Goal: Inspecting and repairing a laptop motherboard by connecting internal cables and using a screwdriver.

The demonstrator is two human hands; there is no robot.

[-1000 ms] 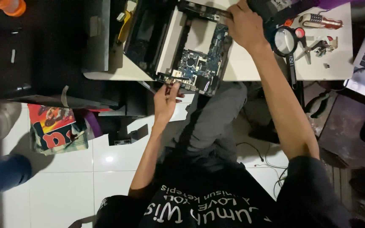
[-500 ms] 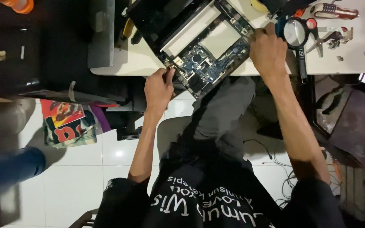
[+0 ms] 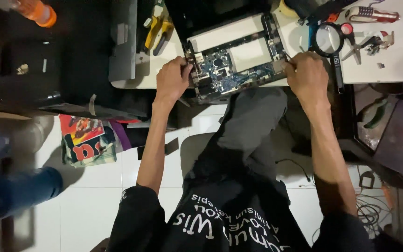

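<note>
both hands on the opened laptop [image 3: 232, 56], which lies at the near edge of the white worktop [image 3: 388, 70], over my knees. bottom cover is already off: blue circuit board [image 3: 229, 74] exposed, two pale panels beside it. my left hand [image 3: 172, 80] closes its grip on the left end of the chassis, fingers curled over the rim. my right hand [image 3: 306, 74] clamps the right end, thumb side near the board; i cannot tell whether it pinches a small part. judged stage: disassembly well under way, the board not yet lifted out, seated in the shell. magnifying glass [image 3: 328, 39] just beside the right hand, yellow-handled pliers [image 3: 157, 25] beyond the left, scissors [image 3: 367, 44] farther right.
</note>
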